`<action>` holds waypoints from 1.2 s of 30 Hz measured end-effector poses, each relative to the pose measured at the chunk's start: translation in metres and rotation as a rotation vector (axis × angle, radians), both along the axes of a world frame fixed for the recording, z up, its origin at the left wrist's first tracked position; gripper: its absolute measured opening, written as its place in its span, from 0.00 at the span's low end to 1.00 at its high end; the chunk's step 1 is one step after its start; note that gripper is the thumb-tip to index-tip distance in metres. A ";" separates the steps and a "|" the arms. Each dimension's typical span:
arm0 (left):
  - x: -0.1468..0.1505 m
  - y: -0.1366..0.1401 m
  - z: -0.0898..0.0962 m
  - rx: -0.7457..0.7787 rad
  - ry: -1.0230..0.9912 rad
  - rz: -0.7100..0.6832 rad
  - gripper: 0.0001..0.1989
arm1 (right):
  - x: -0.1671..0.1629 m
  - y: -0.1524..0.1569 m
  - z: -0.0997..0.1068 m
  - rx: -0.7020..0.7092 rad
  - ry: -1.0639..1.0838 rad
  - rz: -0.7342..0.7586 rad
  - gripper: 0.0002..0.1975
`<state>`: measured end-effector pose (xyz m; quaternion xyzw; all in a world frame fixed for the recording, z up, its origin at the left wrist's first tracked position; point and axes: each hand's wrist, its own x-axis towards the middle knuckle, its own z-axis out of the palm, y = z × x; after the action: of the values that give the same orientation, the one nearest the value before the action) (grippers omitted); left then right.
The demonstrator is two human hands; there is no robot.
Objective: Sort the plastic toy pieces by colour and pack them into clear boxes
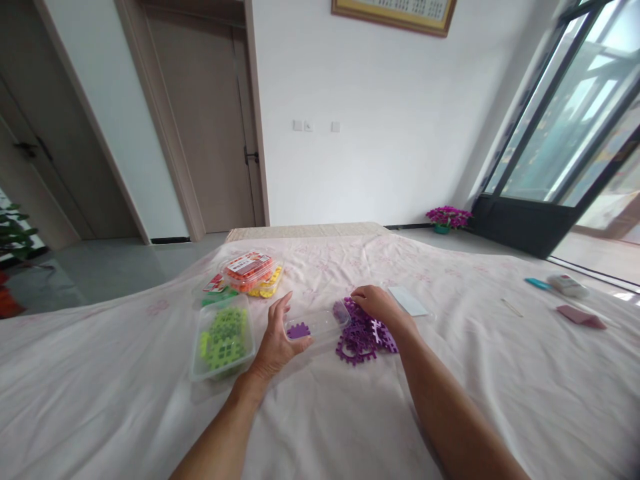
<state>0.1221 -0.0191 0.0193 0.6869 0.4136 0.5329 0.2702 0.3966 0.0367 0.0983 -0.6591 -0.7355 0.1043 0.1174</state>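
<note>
My left hand [281,335] curves round the left end of a clear plastic container [320,323], thumb on the near side and fingers on the far side. Inside that container, near my thumb, lies a flat purple toothed piece [299,330]; more purple shows at its right end. My right hand [383,305] is over a heap of purple plastic pieces [357,339], fingers bent down and closed at its far edge. The fingertips are partly hidden among the pieces. Left of my left hand, a clear tub [196,353] holds lime-green toothed pieces [225,339].
Stacked clear boxes [249,268] with orange, yellow and green pieces stand at back left. A white card [409,301] lies beyond my right wrist. Far right are a pink item [580,316], a white packet [569,286] and a blue item [539,284] on the pale cloth [320,427].
</note>
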 end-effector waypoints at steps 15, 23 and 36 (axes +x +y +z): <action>0.000 0.002 -0.003 -0.003 0.006 0.032 0.49 | -0.036 -0.023 0.032 0.026 0.466 0.298 0.12; 0.000 0.001 -0.001 -0.025 0.023 0.037 0.50 | -0.062 -0.023 0.016 0.000 0.139 0.554 0.15; 0.002 -0.002 0.003 -0.038 0.030 0.050 0.48 | -0.086 -0.038 0.038 -0.133 -0.316 0.529 0.16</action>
<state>0.1238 -0.0207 0.0227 0.6790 0.4447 0.5213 0.2636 0.3102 -0.0015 0.1364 -0.4591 -0.8822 0.0754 -0.0730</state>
